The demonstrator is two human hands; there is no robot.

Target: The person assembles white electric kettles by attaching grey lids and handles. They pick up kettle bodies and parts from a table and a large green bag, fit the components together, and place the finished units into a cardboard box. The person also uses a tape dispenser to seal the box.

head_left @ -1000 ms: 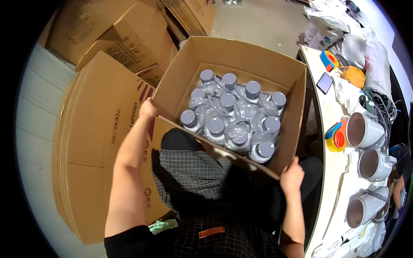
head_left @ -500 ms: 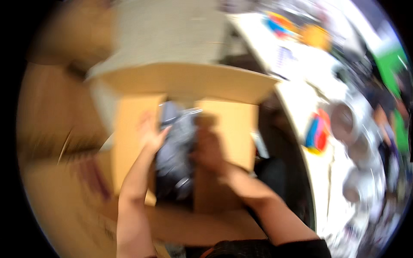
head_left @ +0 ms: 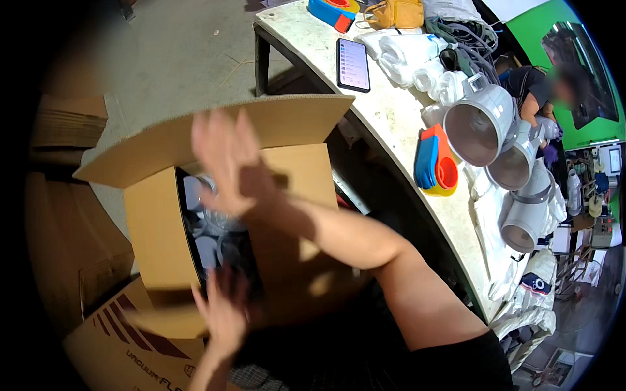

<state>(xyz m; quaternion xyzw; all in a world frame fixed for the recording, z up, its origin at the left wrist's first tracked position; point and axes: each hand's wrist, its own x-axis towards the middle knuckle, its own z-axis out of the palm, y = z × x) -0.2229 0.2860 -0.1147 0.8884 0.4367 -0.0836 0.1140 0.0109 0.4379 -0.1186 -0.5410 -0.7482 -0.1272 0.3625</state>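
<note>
Containers point(head_left: 207, 251) with grey lids sit inside a cardboard box point(head_left: 155, 225), seen through the gap between its two side flaps, beneath and to the left of the right hand point(head_left: 227, 163) and just beyond the left hand point(head_left: 225, 313). The right hand is spread wide, fingers pointing away from the body, over the far end of that gap and in front of the raised far flap point(head_left: 300, 114). The left hand, also spread with its fingers apart, lies across the near end of the gap. Neither grasps anything that shows; both are blurred, so I cannot tell whether a fingertip brushes the load or the cardboard.

Lids of plain matte grey show in the gap, with clear, shiny wrapping bunched among them; the lower parts sink into shadow. The box is plain brown, its right flap point(head_left: 303, 173) folded inward beneath the right forearm.

To the right of the right hand, well apart, a pale table point(head_left: 391, 117) bears a phone point(head_left: 353, 65), a nested set of coloured plastic pieces point(head_left: 435, 163) and large grey vessels point(head_left: 479, 124) on their sides.
</note>
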